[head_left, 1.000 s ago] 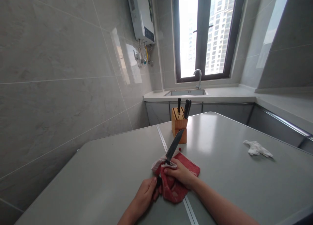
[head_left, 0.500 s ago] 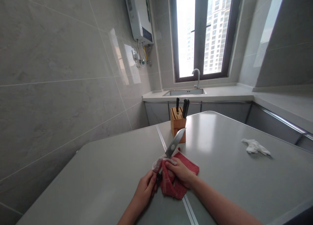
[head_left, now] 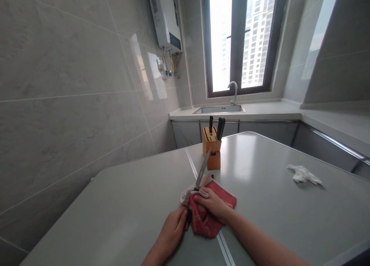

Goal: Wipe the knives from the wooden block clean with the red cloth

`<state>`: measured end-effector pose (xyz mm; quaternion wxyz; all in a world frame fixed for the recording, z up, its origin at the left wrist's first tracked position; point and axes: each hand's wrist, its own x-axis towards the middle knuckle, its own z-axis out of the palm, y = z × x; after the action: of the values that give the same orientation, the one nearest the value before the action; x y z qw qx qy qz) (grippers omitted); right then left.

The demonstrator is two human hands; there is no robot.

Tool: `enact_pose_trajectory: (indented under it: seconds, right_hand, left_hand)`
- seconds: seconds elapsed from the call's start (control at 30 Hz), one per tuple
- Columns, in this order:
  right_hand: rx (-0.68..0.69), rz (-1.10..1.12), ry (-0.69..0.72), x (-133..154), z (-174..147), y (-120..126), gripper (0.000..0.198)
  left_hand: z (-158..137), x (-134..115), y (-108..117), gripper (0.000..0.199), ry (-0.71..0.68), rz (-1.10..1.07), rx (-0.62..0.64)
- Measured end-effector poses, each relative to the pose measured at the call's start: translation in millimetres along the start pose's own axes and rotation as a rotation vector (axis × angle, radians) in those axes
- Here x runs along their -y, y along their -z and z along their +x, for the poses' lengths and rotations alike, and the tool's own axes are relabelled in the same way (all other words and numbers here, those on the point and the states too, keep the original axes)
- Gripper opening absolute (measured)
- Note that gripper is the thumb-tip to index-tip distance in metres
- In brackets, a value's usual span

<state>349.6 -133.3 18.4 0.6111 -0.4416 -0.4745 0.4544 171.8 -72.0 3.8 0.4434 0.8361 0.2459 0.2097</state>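
Above the tabletop (head_left: 115, 204), head view: knife (head_left: 202, 171), one, held between the near edge, out of view, and the block (head_left: 214, 161), stood toward the far edge. Left hand (head_left: 173, 223): curled closed about the knife's dark near end. Right hand (head_left: 212, 202): partly closed, thumb uppermost, with the red cloth (head_left: 206, 223) gripped. Progress, as judged: midway; the knife is out of the block, the cloth is bunched against it and not yet parted from it; how much is left cannot be told. Long axis: directed toward the far edge, slanted slightly rightward, tip aimed blockward; contact cannot be determined. Tissue (head_left: 305, 175), crumpled: placed near the right edge.
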Motion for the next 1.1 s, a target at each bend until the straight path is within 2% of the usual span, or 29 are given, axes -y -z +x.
enact_pose_trajectory:
  seconds: [0.23, 0.4, 0.63, 0.87, 1.0, 1.1]
  right_hand:
    - [-0.005, -0.064, 0.031, 3.6, 0.4, -0.7, 0.03]
    - [-0.014, -0.141, 0.047, 2.3, 0.4, 0.4, 0.031]
    - [-0.02, -0.249, 0.11, -1.1, 3.6, 2.1, 0.035]
    - [-0.069, -0.266, 0.102, -6.1, 6.5, 4.2, 0.04]
    - [-0.109, -0.299, 0.073, -1.3, 2.1, 4.2, 0.038]
    - [-0.098, -0.321, 0.039, 2.1, -0.6, 4.1, 0.041]
  left_hand:
    - [-2.6, -1.5, 0.3, 0.043, 0.029, -0.019, 0.002]
    - [-4.1, -6.9, 3.1, 0.043, -0.015, 0.019, 0.004]
    - [-3.2, -9.1, 3.0, 0.035, -0.057, 0.061, -0.001]
    - [-4.4, -3.3, 2.0, 0.043, 0.075, -0.226, -0.241]
    - [-5.3, -13.5, 16.7, 0.046, 0.021, -0.171, -0.48]
    - [-2.7, -30.5, 34.5, 0.041, -0.009, -0.136, -0.628]
